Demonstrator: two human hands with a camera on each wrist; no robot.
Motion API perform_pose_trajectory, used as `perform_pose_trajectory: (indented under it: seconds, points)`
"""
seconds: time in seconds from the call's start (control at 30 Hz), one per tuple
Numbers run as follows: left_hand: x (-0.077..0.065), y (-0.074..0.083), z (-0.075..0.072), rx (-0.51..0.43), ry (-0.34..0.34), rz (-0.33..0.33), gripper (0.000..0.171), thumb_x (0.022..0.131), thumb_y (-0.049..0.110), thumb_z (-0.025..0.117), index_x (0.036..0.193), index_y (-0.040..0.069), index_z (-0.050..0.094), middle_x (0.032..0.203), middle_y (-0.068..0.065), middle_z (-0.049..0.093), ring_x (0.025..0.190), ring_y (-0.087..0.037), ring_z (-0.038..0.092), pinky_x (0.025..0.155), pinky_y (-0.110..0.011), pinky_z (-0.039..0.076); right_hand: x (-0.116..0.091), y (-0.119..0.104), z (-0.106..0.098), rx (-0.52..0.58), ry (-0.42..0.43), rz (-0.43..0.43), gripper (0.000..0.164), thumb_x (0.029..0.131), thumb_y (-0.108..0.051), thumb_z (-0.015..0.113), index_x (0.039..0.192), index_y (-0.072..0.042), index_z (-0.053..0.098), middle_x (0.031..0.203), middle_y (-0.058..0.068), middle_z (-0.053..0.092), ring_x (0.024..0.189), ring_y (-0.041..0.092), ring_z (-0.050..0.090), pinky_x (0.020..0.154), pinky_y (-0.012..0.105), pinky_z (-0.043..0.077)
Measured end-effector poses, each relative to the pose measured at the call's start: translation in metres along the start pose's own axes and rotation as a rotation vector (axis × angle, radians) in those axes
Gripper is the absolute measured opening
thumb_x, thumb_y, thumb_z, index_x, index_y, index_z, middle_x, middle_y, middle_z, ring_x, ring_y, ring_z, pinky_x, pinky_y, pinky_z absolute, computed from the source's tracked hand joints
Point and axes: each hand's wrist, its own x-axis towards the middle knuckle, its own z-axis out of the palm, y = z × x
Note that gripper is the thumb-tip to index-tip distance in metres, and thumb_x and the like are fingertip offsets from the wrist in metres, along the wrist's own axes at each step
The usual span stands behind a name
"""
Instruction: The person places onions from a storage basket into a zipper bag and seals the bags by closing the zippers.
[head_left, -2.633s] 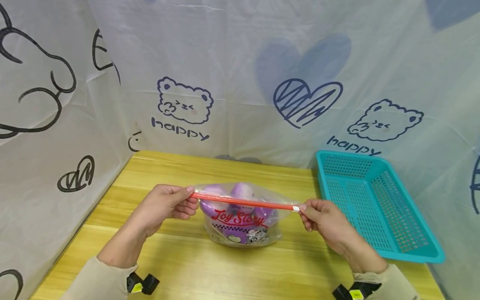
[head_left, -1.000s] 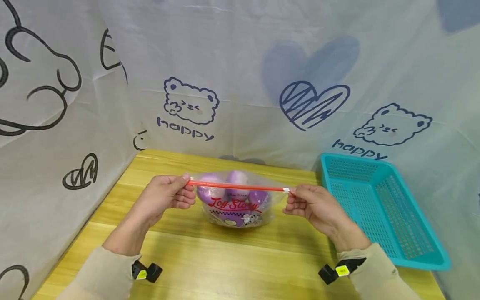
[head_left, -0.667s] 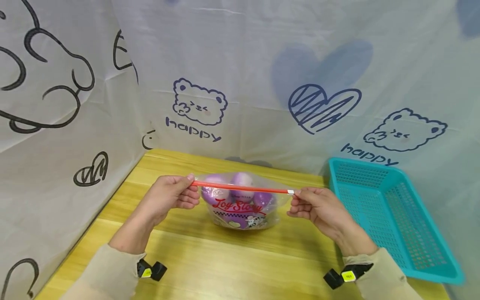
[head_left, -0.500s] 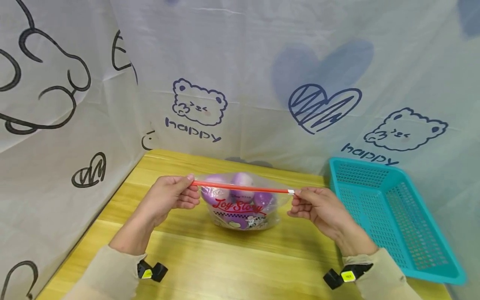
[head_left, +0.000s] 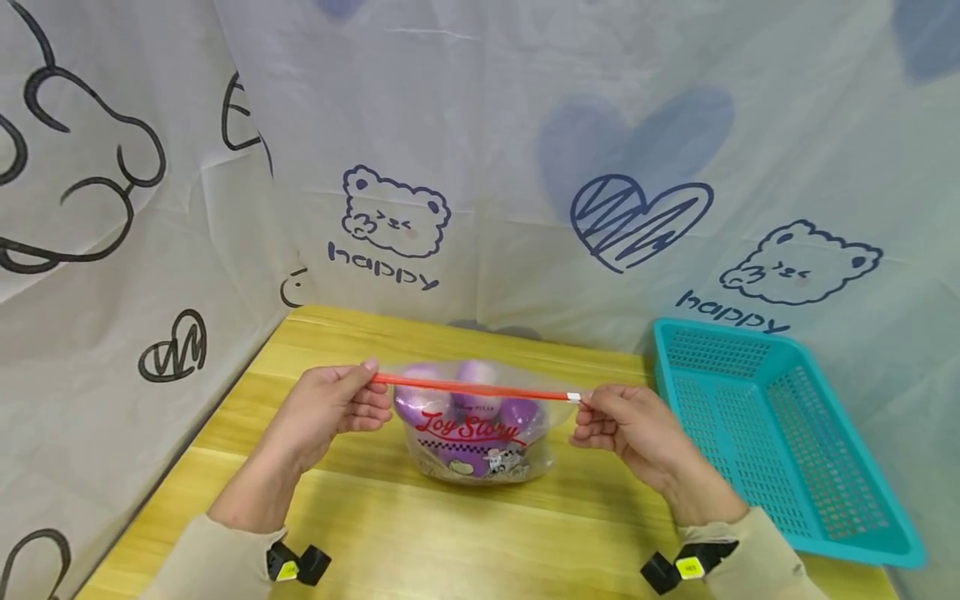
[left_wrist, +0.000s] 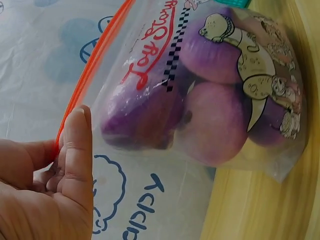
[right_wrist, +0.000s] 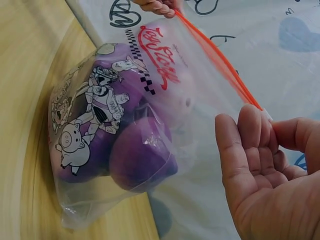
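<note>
A clear zip bag (head_left: 480,471) with red "Toy Story" lettering and cartoon prints sits upright on the wooden table. Inside are several round purple-and-white vegetables (left_wrist: 212,122), onion-like in look. Along its top the red zip strip (head_left: 472,388) is stretched taut between both hands; whether it is sealed I cannot tell. My left hand (head_left: 326,412) pinches the strip's left end between thumb and forefinger. At the other end my right hand (head_left: 633,425) pinches the corner next to the white slider (head_left: 573,397). The remaining fingers of both hands are bent loosely below the strip.
A turquoise perforated basket (head_left: 892,546) stands on the right of the table, beside my right forearm. A white cloth (head_left: 495,125) with drawn hearts and bears hangs behind and on the left. Bare wood of the table (head_left: 450,542) shows in front of the bag.
Since the earliest frame, bag and hands have shifted slightly back and left over the table. Both pinches stay in place. The head view has also swung a little.
</note>
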Motion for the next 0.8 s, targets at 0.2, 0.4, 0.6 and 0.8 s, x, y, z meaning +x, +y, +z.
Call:
perform_pose_trajectory:
  seconds: [0.2,0.4,0.6,0.8]
  points:
    - [-0.015,-0.009,0.021,-0.085,-0.038,-0.006,0.053,0.112,0.039,0.049,0.110,-0.010,0.066,0.090,-0.009,0.076,0.080,-0.018,0.076,0.075,-0.032,0.064,-0.003,0.003,0.002,-0.003,0.027,0.011,0.024,0.107,-0.011,0.054,0.089,-0.007,0.070,0.078,0.002,0.072,0.072,0.014,0.073,0.081,0.037,0.064]
    - [-0.022,-0.010,0.075,-0.162,-0.285,0.022,0.041,0.112,0.025,0.046,0.106,-0.010,0.066,0.089,-0.009,0.074,0.080,-0.019,0.075,0.077,-0.034,0.064,-0.008,0.003,0.005,-0.018,0.028,0.013,0.023,0.107,-0.013,0.056,0.090,-0.007,0.070,0.078,0.002,0.072,0.070,0.014,0.073,0.076,0.035,0.064]
    - [-0.014,-0.006,0.139,-0.195,-0.409,-0.027,0.034,0.109,0.017,0.050,0.114,-0.012,0.067,0.090,-0.009,0.074,0.080,-0.015,0.074,0.079,-0.030,0.063,-0.010,0.004,0.009,-0.055,0.023,0.017,0.023,0.108,-0.016,0.055,0.092,-0.006,0.069,0.079,0.000,0.070,0.070,0.013,0.069,0.072,0.029,0.063]
    - [0.000,-0.012,0.174,-0.207,-0.375,-0.066,0.032,0.106,0.015,0.051,0.116,-0.010,0.069,0.093,-0.010,0.073,0.080,-0.014,0.074,0.081,-0.031,0.063,-0.012,0.004,0.011,-0.099,0.005,0.023,0.020,0.108,-0.015,0.054,0.097,-0.005,0.067,0.082,0.000,0.069,0.072,0.011,0.067,0.069,0.025,0.059]
